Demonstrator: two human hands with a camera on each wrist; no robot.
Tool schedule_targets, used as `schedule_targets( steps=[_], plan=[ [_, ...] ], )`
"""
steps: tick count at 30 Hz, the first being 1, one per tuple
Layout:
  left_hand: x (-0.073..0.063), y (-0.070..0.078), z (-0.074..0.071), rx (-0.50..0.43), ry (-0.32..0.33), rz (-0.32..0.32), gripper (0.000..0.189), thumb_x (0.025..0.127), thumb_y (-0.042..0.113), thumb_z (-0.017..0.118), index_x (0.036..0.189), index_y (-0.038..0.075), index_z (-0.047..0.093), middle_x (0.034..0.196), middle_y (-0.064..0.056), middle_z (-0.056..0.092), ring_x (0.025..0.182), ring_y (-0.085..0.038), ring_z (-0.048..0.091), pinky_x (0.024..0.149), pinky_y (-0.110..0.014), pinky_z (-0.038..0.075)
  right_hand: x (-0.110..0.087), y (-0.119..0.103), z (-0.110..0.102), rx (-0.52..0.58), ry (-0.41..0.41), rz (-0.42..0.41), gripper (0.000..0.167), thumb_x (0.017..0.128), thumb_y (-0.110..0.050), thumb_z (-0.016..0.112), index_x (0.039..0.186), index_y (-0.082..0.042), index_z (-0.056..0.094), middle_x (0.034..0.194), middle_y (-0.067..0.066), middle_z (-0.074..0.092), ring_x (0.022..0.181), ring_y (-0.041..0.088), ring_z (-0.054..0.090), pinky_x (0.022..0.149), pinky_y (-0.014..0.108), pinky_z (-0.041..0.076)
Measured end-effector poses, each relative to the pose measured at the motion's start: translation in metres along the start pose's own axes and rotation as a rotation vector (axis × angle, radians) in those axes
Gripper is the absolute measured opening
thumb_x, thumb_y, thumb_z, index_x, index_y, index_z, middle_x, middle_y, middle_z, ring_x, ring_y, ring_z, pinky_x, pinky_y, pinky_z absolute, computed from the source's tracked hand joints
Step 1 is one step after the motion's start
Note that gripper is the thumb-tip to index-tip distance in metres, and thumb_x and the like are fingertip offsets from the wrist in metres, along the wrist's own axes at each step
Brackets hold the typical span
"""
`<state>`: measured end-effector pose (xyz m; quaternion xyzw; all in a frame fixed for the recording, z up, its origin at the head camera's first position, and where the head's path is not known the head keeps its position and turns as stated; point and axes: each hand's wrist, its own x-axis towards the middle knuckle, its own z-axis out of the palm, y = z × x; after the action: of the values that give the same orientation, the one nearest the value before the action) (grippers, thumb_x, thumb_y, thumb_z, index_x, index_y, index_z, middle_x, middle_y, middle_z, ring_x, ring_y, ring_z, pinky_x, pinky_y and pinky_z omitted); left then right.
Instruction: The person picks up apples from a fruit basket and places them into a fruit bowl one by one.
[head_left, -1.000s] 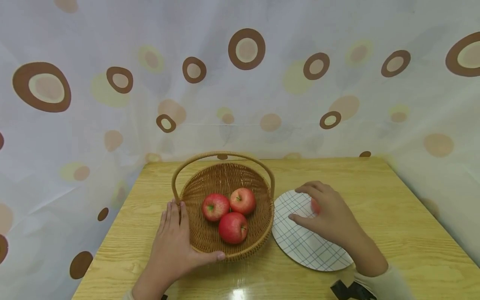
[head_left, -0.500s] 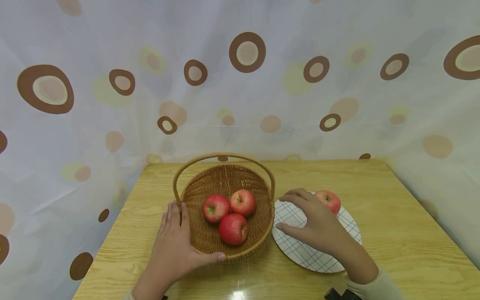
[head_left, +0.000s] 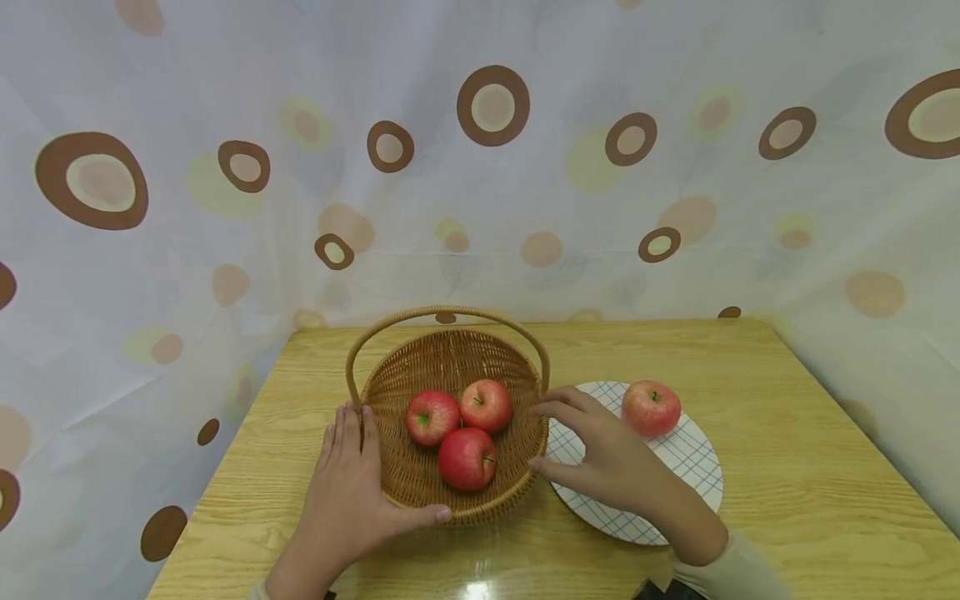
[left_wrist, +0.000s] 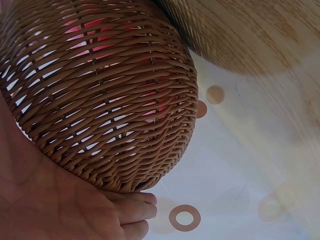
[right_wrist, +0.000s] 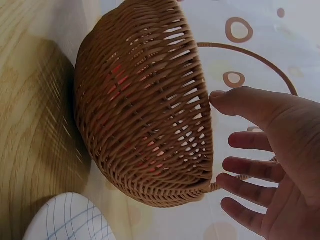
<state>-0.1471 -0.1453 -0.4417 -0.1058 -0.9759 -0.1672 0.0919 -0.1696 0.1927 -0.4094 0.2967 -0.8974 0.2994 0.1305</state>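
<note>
A brown wicker basket (head_left: pixel 450 350) with a tall arched handle (head_left: pixel 442 308) stands on the table, holding three red apples (head_left: pixel 467 458). My left hand (head_left: pixel 348 492) rests against its left rim, fingers straight and thumb laid along the front edge. From the left wrist view, the palm and fingers (left_wrist: pixel 132 212) lie along the woven wall. On the other side, my right hand (head_left: pixel 611 462) is spread over the plate's left part, its fingertips right at the basket's right rim. The right wrist view shows that thumb (right_wrist: pixel 225 102) at the rim, other fingers apart, palm bare.
A round white plate (head_left: pixel 697 467) with a blue grid pattern lies right of the basket, bearing one apple (head_left: pixel 651 408). The wooden table (head_left: pixel 810 467) ends at a white patterned curtain (head_left: pixel 585 275) behind and at both sides.
My right hand has moved left from over the plate's apple to the basket's right rim, uncovering that apple. My left hand stays on the basket.
</note>
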Motion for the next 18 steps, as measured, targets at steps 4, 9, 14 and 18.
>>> schedule_targets(
  steps=[4, 9, 14, 18],
  plan=[
    [0.0, 0.0, 0.0, -0.001, 0.0, 0.0, 0.161, 0.059, 0.101, 0.068, 0.164, -0.012, 0.021, 0.172, -0.035, 0.015, 0.164, -0.049, 0.006, 0.132, -0.063, 0.016, 0.004, -0.004, 0.005, 0.011, -0.013, -0.027, 0.051, 0.087, -0.033, 0.089, 0.133, -0.02, 0.07, 0.141, -0.002, 0.062, 0.129, 0.021, 0.064, 0.104, 0.046, 0.059],
    [0.0, -0.001, 0.001, -0.002, 0.002, 0.002, 0.16, 0.059, 0.099, 0.071, 0.164, -0.012, 0.022, 0.172, -0.035, 0.015, 0.164, -0.049, 0.007, 0.132, -0.063, 0.016, 0.01, -0.006, 0.01, 0.011, -0.024, -0.051, 0.047, 0.089, -0.034, 0.088, 0.13, -0.019, 0.071, 0.138, -0.003, 0.064, 0.128, 0.019, 0.064, 0.106, 0.045, 0.058],
    [0.0, -0.001, 0.001, 0.002, 0.004, 0.001, 0.16, 0.059, 0.098, 0.071, 0.164, -0.012, 0.022, 0.172, -0.035, 0.013, 0.164, -0.049, 0.007, 0.132, -0.063, 0.016, 0.016, -0.007, 0.014, -0.004, -0.028, -0.087, 0.043, 0.09, -0.036, 0.087, 0.126, -0.018, 0.073, 0.132, -0.003, 0.068, 0.125, 0.017, 0.065, 0.104, 0.043, 0.058],
    [0.0, 0.0, 0.001, 0.002, 0.003, -0.002, 0.159, 0.06, 0.098, 0.071, 0.164, -0.012, 0.022, 0.172, -0.035, 0.014, 0.164, -0.049, 0.007, 0.132, -0.063, 0.015, 0.019, -0.006, 0.017, -0.025, -0.013, -0.119, 0.04, 0.089, -0.035, 0.087, 0.123, -0.017, 0.075, 0.127, -0.005, 0.07, 0.12, 0.016, 0.068, 0.1, 0.043, 0.059]
  ],
)
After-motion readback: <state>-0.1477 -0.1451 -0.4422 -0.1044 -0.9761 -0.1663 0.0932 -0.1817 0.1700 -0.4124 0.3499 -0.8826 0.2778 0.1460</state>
